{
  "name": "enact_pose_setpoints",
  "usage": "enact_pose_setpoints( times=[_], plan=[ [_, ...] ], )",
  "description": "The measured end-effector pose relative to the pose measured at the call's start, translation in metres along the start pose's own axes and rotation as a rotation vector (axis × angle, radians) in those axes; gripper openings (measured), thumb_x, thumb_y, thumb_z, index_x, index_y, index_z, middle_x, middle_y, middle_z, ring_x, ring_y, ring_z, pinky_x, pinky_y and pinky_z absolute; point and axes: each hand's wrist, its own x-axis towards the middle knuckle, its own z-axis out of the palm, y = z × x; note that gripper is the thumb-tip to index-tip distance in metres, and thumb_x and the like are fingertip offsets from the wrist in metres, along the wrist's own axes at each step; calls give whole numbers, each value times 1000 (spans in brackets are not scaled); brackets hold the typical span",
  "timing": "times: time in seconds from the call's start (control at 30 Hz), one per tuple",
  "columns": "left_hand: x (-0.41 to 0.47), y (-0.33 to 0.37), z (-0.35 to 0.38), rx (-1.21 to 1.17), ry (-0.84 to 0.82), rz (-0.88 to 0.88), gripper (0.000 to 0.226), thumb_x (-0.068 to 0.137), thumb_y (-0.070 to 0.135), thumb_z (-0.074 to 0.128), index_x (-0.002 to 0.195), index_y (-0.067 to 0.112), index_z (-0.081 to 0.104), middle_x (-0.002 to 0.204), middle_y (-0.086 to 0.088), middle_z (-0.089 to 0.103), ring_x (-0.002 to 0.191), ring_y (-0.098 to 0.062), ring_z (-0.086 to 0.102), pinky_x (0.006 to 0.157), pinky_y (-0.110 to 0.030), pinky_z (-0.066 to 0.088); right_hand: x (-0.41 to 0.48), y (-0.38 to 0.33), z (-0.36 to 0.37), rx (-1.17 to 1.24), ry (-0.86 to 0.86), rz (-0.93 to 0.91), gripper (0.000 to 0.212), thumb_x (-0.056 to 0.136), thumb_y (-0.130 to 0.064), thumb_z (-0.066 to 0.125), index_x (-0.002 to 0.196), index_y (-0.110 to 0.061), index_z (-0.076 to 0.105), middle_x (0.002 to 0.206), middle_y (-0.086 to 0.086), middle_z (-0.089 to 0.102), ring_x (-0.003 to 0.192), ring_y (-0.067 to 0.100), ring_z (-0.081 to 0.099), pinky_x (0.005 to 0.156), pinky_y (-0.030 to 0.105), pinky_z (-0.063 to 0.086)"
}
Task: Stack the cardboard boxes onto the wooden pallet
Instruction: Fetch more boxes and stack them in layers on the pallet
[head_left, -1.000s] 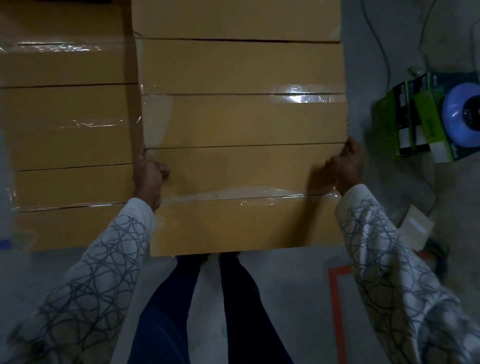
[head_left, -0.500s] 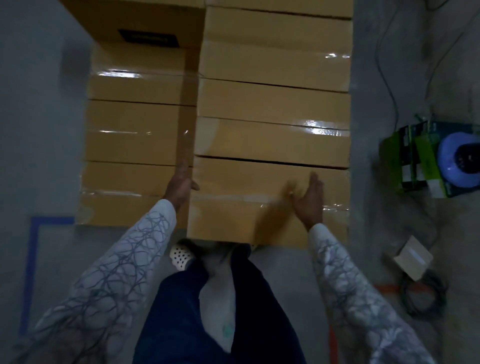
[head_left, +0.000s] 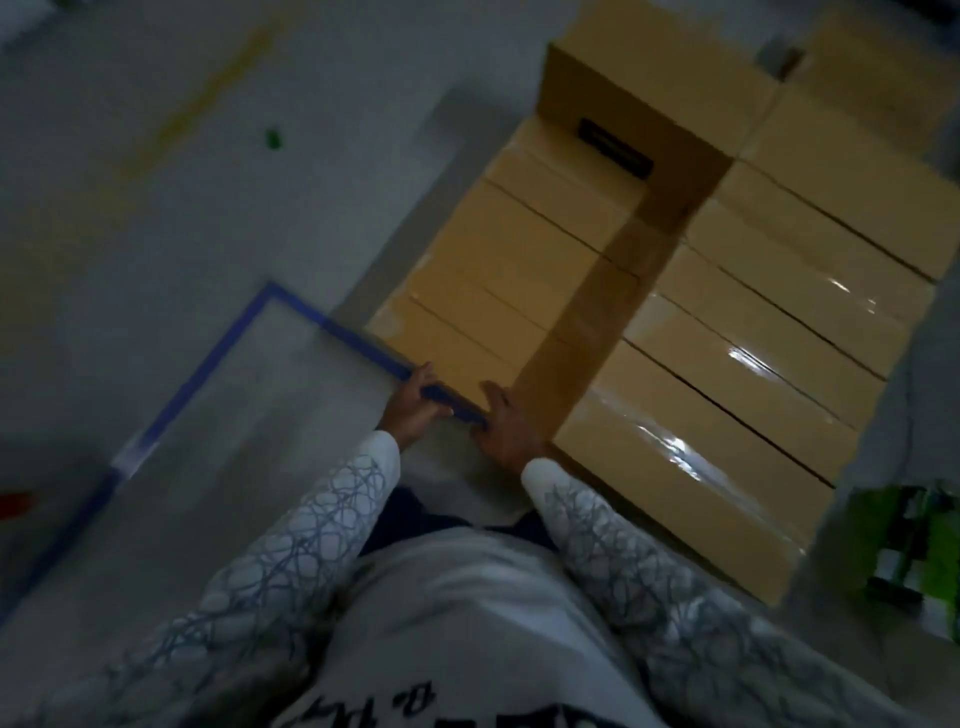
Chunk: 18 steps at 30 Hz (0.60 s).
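Head view: blurred and dim, looking down past the chest to both hands.
Cardboard boxes: two rows lay side by side, a low row (head_left: 498, 291) straight ahead of the hands and a taller row (head_left: 727, 415) just beyond the right hand's outer side.
Long axis: both rows ran away from the hands, up and to the right; each box lay crosswise to that line.
Nearest box: the near end of the low row met both hands, so the reach was short and straight ahead.
Wooden pallet: not visible; whether it lay under the boxes could not be told.
Left hand (head_left: 410, 410): at the near left corner of the low row, thumb up; grip lost in blur, cannot tell.
Right hand (head_left: 506, 426): close beside the left, against the near end by the tall row's side wall; whether it grasped or only pressed, cannot tell.
Nearer hand: the right, for the tall row; both alike for the low row.
Dark strip between hands: tape or box edge, unclear.
Blue floor tape (head_left: 218, 358): ran off beyond the left hand.
Green object (head_left: 914, 545): well out past the right arm.
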Motion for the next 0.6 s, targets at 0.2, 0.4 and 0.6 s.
enact_pose_setpoints(
  times=[0.2,0.4,0.6],
  plan=[
    [-23,-41,-177,-206,235,-49,60,77,4,74,134,17,60,127,-8,65,117,-25,63,86,-26,48,73,-159,40,-94,-204,-95,62,94,-42,61,150,-17,52,149,12,54,135,35,52,107,40,46],
    [-24,-54,-283,-374,306,-27,38,87,1,66,121,19,66,112,-6,74,95,-20,67,77,-30,46,120,-277,47,-78,-378,-196,50,102,-35,63,148,-18,52,140,7,62,123,23,61,92,23,40],
    [33,-40,-380,-427,359,-40,35,90,4,62,123,15,66,109,-5,75,97,-22,69,78,-33,49,203,-358,51,-14,-369,-170,43,99,-30,66,140,-18,63,135,6,67,122,22,63,95,26,46]
  ],
)
